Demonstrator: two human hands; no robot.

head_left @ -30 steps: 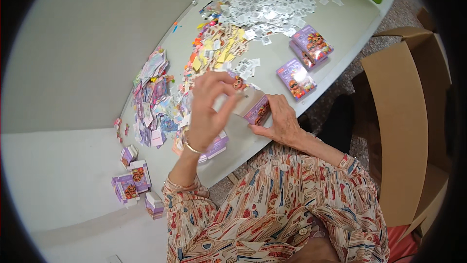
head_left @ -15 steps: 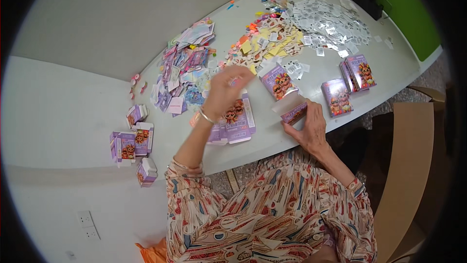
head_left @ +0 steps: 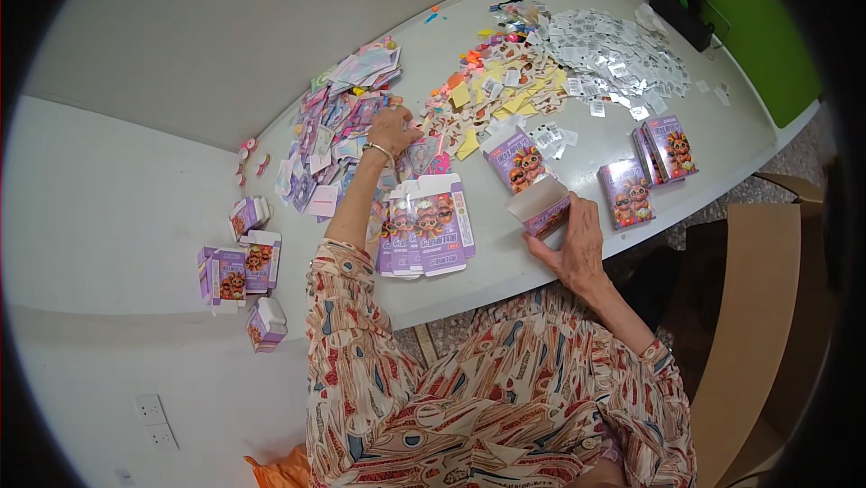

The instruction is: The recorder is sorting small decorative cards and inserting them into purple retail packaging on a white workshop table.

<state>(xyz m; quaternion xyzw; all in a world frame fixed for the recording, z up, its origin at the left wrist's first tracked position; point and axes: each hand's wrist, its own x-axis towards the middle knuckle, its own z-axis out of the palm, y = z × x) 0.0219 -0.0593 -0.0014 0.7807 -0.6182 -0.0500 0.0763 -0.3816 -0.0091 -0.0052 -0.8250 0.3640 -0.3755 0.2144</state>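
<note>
My right hand (head_left: 577,249) grips a small purple cardboard box (head_left: 548,217) with its white flap raised, close to the table's front edge. Over the pile of shiny pastel packets (head_left: 347,123), my left hand (head_left: 391,133) reaches down with bent fingers. Whatever its fingertips pinch is hidden from me. A clear and pink packet (head_left: 422,156) lies right beside that hand. Below it, several flattened purple boxes (head_left: 440,231) overlap on the table. Just behind the held box another purple box (head_left: 519,163) lies with its printed front up.
Closed purple boxes (head_left: 672,147) stand at the right. Several made-up boxes (head_left: 260,258) sit at the far left. Yellow and brown cards (head_left: 519,82) and small silver sachets (head_left: 622,50) lie heaped behind. A big brown carton (head_left: 753,308) stands right of the table.
My left hand has moved away from above the flattened boxes, leftward to the packet pile. My right hand keeps the purple box in nearly the same spot.
</note>
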